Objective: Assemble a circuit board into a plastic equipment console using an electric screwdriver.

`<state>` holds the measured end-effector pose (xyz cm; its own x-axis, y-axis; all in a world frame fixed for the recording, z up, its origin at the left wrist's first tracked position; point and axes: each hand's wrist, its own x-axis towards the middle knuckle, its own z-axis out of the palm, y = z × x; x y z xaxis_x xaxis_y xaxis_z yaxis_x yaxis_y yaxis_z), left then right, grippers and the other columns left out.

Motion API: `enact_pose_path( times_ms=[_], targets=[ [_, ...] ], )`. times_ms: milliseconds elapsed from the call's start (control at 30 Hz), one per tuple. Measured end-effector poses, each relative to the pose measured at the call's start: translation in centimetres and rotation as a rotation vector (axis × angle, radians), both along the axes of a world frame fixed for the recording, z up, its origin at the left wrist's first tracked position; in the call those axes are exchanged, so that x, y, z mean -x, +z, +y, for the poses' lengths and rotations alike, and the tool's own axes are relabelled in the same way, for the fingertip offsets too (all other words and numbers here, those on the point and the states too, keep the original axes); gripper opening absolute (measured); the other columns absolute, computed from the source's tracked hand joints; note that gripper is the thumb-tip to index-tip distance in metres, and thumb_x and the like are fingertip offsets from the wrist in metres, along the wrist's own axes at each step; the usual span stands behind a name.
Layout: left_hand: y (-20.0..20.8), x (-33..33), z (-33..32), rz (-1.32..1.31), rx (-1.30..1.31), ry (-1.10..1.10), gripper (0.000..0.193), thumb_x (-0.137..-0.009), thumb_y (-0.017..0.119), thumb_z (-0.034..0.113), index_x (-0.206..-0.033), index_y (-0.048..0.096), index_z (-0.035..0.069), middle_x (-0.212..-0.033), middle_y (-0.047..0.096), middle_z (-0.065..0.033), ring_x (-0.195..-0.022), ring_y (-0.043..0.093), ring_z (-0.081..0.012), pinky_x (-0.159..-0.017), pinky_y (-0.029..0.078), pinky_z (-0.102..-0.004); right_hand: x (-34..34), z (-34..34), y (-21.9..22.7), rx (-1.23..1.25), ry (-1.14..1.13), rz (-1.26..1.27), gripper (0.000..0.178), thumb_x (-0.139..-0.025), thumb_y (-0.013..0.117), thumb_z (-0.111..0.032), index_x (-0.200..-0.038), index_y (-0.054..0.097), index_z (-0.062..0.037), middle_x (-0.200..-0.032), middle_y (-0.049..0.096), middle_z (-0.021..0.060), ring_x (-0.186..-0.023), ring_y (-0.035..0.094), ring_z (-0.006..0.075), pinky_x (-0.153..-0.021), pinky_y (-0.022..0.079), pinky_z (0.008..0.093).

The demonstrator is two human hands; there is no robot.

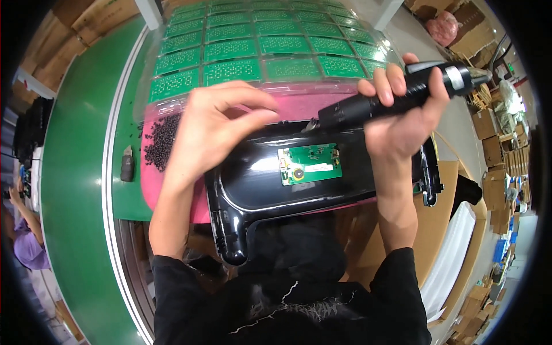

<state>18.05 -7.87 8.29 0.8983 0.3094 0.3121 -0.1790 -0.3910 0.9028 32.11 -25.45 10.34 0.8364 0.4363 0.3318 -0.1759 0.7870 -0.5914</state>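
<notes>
My right hand is wrapped round a black electric screwdriver, held aslant with its bit end toward the left. The bit end is over the far edge of a glossy black plastic housing; whether it touches cannot be told. A green circuit board lies in the middle of the housing. Over the housing's far left part, my left hand has thumb and fingertips drawn together in a pinch, slightly blurred. Anything between those tips is too small to make out.
Small black screws are heaped on the pink mat, left of the housing. Behind stands a clear tray of green circuit boards. A dark-handled tool lies on the green table. An open cardboard box is at right.
</notes>
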Motion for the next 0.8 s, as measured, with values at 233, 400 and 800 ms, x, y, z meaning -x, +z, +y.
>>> enact_pose_path(
  times_ms=[233,400,800],
  targets=[
    [-1.0,-0.4,-1.8,0.01,0.327,-0.315,0.013,-0.075,0.067,-0.005,-0.088,0.066,-0.003,-0.088,0.064,-0.0079,-0.082,0.06,-0.0131,-0.073,0.049,-0.0232,4.2,-0.6,1.4,-0.068,-0.035,-0.043,0.043,-0.087,0.049,-0.045,-0.104,0.049,-0.0054,-0.062,0.038,-0.0026,-0.05,0.033,0.0072,-0.054,0.033,0.0258],
    [-1.4,-0.3,-1.6,0.055,0.297,-0.205,0.011,-0.08,0.062,-0.005,-0.09,0.062,-0.004,-0.088,0.064,-0.0063,-0.082,0.06,-0.0129,-0.075,0.049,-0.0243,4.1,-2.3,1.3,-0.142,0.066,-0.303,0.045,-0.085,0.052,-0.047,-0.105,0.047,-0.0068,-0.063,0.041,-0.0037,-0.05,0.039,0.0071,-0.056,0.035,0.0258],
    [-1.8,-0.2,-2.3,0.01,-0.134,-0.287,0.017,-0.073,0.067,-0.003,-0.09,0.062,-0.004,-0.082,0.064,-0.0093,-0.073,0.063,-0.0165,-0.068,0.051,-0.0266,4.6,-2.8,1.2,-0.059,0.096,-0.519,0.052,-0.083,0.055,-0.051,-0.112,0.045,-0.0087,-0.062,0.044,-0.0033,-0.05,0.043,0.008,-0.057,0.037,0.0267]
  ],
)
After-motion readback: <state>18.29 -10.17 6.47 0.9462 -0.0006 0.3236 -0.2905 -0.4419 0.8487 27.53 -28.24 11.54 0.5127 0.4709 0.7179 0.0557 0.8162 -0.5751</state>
